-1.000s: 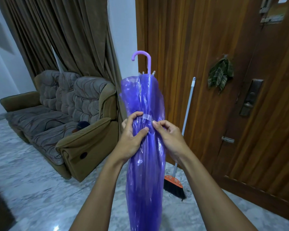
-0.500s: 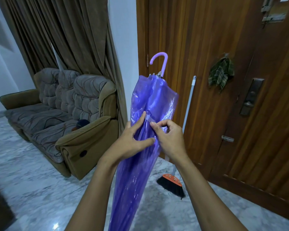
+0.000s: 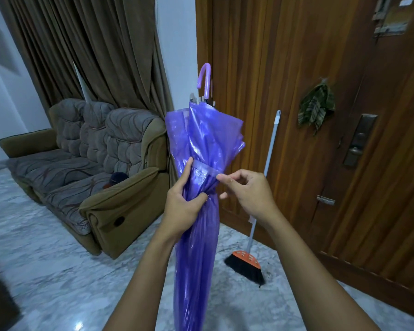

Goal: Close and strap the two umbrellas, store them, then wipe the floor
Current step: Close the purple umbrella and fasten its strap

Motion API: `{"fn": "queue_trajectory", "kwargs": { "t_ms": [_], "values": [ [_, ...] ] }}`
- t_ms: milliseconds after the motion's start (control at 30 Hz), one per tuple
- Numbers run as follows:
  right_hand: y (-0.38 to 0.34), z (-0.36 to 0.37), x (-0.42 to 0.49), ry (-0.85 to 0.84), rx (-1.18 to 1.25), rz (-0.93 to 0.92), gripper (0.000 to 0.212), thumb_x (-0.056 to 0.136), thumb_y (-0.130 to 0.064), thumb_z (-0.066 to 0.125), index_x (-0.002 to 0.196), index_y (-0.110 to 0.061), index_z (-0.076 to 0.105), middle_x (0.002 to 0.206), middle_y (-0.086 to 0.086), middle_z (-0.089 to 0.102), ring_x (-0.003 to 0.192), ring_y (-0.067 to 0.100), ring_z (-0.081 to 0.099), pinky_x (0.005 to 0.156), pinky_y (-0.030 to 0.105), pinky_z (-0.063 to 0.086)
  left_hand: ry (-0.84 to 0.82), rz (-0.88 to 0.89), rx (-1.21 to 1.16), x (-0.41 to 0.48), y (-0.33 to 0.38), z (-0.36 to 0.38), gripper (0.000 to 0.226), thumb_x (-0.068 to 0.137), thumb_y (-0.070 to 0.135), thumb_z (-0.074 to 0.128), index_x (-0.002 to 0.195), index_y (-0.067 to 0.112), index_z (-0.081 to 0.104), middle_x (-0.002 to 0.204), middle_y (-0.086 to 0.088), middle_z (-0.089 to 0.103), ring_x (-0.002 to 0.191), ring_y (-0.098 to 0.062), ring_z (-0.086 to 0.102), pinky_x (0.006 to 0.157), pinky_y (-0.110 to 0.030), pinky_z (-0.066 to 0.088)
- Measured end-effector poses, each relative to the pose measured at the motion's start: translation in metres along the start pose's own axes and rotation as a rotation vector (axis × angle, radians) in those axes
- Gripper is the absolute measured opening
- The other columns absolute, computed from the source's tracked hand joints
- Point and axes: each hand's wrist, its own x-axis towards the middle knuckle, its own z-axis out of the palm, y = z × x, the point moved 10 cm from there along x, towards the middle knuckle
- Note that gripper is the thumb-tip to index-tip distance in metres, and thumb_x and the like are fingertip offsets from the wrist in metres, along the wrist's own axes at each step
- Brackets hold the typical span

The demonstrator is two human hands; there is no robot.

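Note:
A folded purple see-through umbrella (image 3: 201, 144) stands upright in front of me, its curved lilac handle (image 3: 204, 77) at the top. My left hand (image 3: 183, 200) grips the gathered canopy at its waist, thumb across the front. A pale strap (image 3: 204, 167) runs across the canopy just above that hand. My right hand (image 3: 245, 192) is at the umbrella's right side and pinches the strap's end between thumb and forefinger. Only this one umbrella is in view.
A brown recliner sofa (image 3: 81, 163) stands at the left under brown curtains (image 3: 93, 48). A broom (image 3: 258, 211) with an orange head leans on the wooden door (image 3: 320, 91) at the right, where a cloth (image 3: 317, 107) hangs. The floor (image 3: 46, 271) is grey marble.
The umbrella has swung back from a leftward tilt to nearly upright. My right hand has drawn the strap's end out to the right, and my left hand has closed round the canopy.

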Motion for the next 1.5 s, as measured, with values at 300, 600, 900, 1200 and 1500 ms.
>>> {"fn": "queue_trajectory", "kwargs": {
  "t_ms": [300, 600, 900, 1200, 1500],
  "values": [
    [-0.004, -0.011, 0.013, -0.052, 0.041, 0.017, 0.004, 0.08, -0.013, 0.078, 0.079, -0.01, 0.075, 0.067, -0.006, 0.074, 0.068, 0.001, 0.068, 0.069, 0.015, 0.053, -0.173, -0.099, -0.307, -0.005, -0.003, 0.012, 0.077, 0.084, -0.004, 0.057, 0.133, 0.054, 0.046, 0.125, 0.017, 0.066, 0.099, -0.016, 0.064, 0.083, -0.028, 0.054],
    [0.014, 0.011, -0.007, -0.086, 0.392, 0.21, 0.009, 0.09, -0.016, 0.069, 0.087, -0.008, 0.066, 0.073, 0.003, 0.07, 0.062, 0.014, 0.065, 0.056, 0.022, 0.056, -0.184, -0.188, -0.188, -0.005, -0.011, 0.012, 0.072, 0.064, 0.027, 0.065, 0.132, 0.049, 0.052, 0.144, -0.002, 0.047, 0.127, -0.018, 0.053, 0.111, -0.043, 0.041],
    [-0.004, 0.007, -0.015, 0.122, 0.263, 0.062, 0.023, 0.079, -0.01, 0.081, 0.087, 0.009, 0.071, 0.081, 0.015, 0.075, 0.069, 0.012, 0.071, 0.06, 0.022, 0.058, -0.185, 0.008, 0.118, -0.012, 0.018, 0.014, 0.062, 0.077, 0.03, 0.08, 0.132, 0.027, 0.052, 0.124, 0.009, 0.065, 0.113, -0.005, 0.063, 0.096, -0.03, 0.051],
    [-0.005, 0.013, -0.009, -0.153, 0.145, 0.071, 0.011, 0.087, -0.014, 0.073, 0.095, -0.006, 0.076, 0.091, 0.008, 0.077, 0.082, 0.019, 0.074, 0.076, 0.03, 0.061, -0.036, -0.051, -0.21, -0.01, 0.007, -0.007, 0.057, 0.086, -0.002, 0.068, 0.122, 0.037, 0.045, 0.119, 0.0, 0.069, 0.107, -0.018, 0.069, 0.095, -0.037, 0.055],
    [0.003, 0.01, -0.01, -0.19, 0.062, 0.133, 0.024, 0.078, -0.037, 0.075, 0.089, -0.016, 0.078, 0.094, 0.005, 0.077, 0.091, 0.012, 0.069, 0.088, 0.039, 0.056, -0.233, -0.115, -0.457, -0.016, 0.002, 0.012, 0.065, 0.083, -0.002, 0.068, 0.139, 0.017, 0.042, 0.11, -0.013, 0.07, 0.084, -0.017, 0.07, 0.074, -0.029, 0.058]
  ]
}}
